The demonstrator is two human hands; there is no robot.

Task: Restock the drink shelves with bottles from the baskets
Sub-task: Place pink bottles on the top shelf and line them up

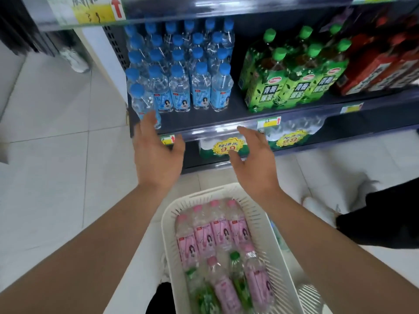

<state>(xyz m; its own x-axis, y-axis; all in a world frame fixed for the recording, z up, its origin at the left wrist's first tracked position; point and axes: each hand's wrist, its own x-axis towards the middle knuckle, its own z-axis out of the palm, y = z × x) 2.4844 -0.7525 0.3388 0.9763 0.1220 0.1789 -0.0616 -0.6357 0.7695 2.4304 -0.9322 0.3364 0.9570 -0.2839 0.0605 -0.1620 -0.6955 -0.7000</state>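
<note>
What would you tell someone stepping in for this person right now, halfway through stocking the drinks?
Left hand: open, fingertips at the base of the front blue-capped bottle, which stands at the left front of the shelf.
Right hand: open, holding nothing, in front of the shelf's edge.
Basket: on the floor below both hands, with pink-labelled bottles and a few green-capped bottles lying in it.
Done: rows of blue-capped water fill the shelf's left part.
Left: the basket's bottles are not yet shelved.
</note>
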